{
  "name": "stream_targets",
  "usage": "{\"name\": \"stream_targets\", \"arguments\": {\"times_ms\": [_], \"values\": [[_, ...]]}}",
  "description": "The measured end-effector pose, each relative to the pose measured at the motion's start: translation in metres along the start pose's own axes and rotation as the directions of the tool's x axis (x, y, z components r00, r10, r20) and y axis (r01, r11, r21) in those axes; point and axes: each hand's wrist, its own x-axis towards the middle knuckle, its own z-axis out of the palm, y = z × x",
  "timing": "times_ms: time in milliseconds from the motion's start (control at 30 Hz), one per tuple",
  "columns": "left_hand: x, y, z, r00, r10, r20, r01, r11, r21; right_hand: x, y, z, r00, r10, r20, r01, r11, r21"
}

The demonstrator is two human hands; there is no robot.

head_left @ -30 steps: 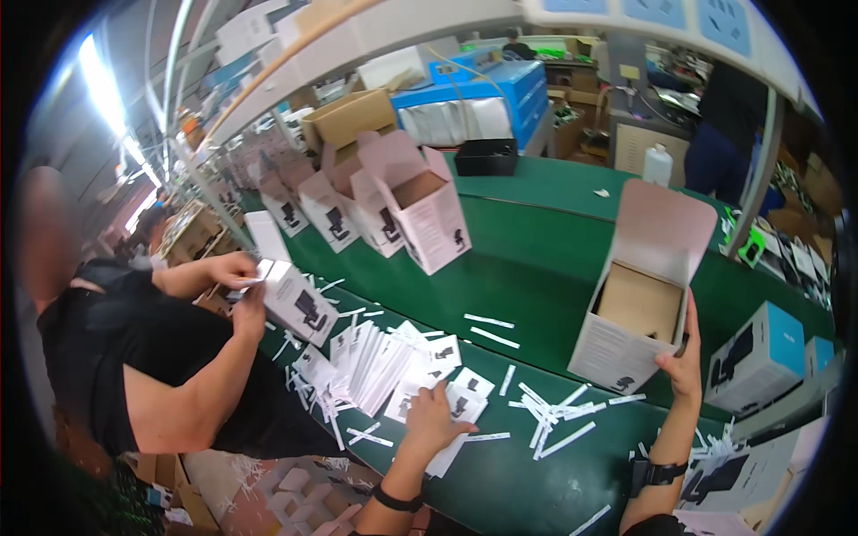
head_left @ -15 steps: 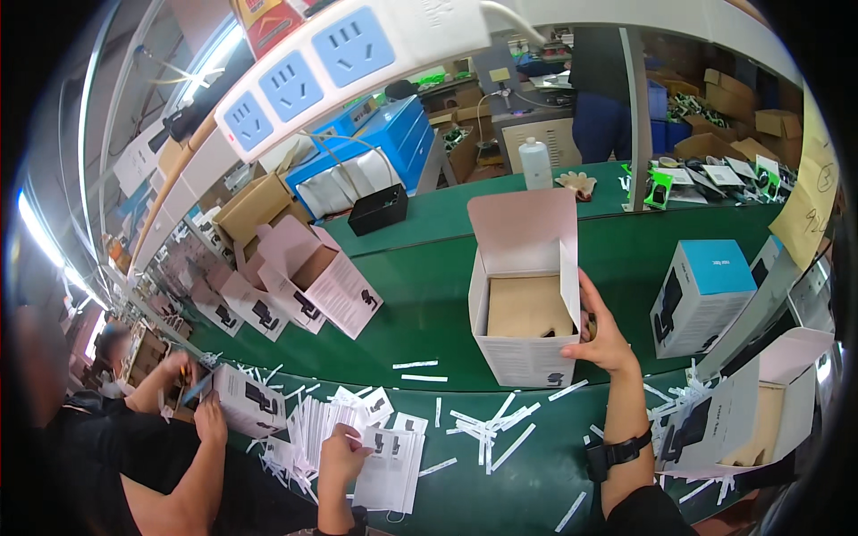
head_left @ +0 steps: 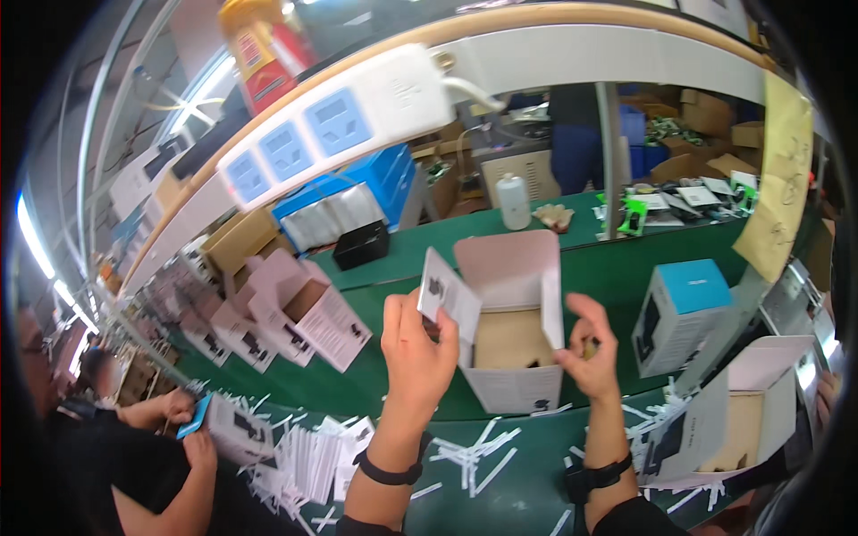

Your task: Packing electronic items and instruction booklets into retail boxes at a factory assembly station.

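Note:
An open white box (head_left: pixel 511 393) stands upright on the green bench in front of me, its lid flap raised and a brown cardboard insert (head_left: pixel 509 339) inside. My left hand (head_left: pixel 418 348) pinches a white leaflet (head_left: pixel 447 290) with a small black picture, held at the box's left edge over the opening. To the box's right is my right hand (head_left: pixel 592 353), fingers apart and thumb close to the box wall; whether it touches cannot be told. Something small and yellowish shows among its fingers, too small to name. A pile of white leaflets (head_left: pixel 313 460) lies left of my left forearm.
Paper strips (head_left: pixel 474 456) litter the bench. A closed blue-topped box (head_left: pixel 684 317) and another open box (head_left: pixel 728 429) stand right, several open boxes (head_left: pixel 313 313) left. A power strip (head_left: pixel 340 125) hangs above. At left, a co-worker (head_left: pixel 116 456) handles a box.
My left hand has gone from the leaflet pile up to the open box, bringing a leaflet. My right hand has loosened from the box's side. The view has shifted slightly.

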Motion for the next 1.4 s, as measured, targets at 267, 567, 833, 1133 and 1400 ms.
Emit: {"name": "stream_targets", "arguments": {"times_ms": [267,567,833,1133,1400], "values": [[-0.005,0.002,0.001,0.986,0.065,0.155,-0.096,0.975,0.201,0.003,-0.022,0.008,0.999,0.002,0.046,-0.001,1.0,-0.029],[-0.038,-0.021,0.046,0.93,-0.01,0.368,0.161,0.911,-0.379,0.007,-0.024,-0.009,0.995,-0.012,0.095,0.031,0.978,-0.208],[-0.031,-0.01,0.07,0.759,-0.219,0.613,0.459,0.848,-0.265,0.009,-0.009,-0.029,0.991,0.117,0.07,-0.107,0.984,-0.139],[-0.038,-0.042,0.107,0.911,-0.021,0.411,0.332,0.628,-0.704,0.023,-0.021,-0.013,0.971,0.135,-0.199,-0.153,0.985,-0.076],[-0.034,-0.04,0.053,0.614,0.435,0.659,0.007,0.831,-0.556,0.014,-0.065,-0.062,0.916,0.242,0.32,-0.151,0.947,-0.282]]}}
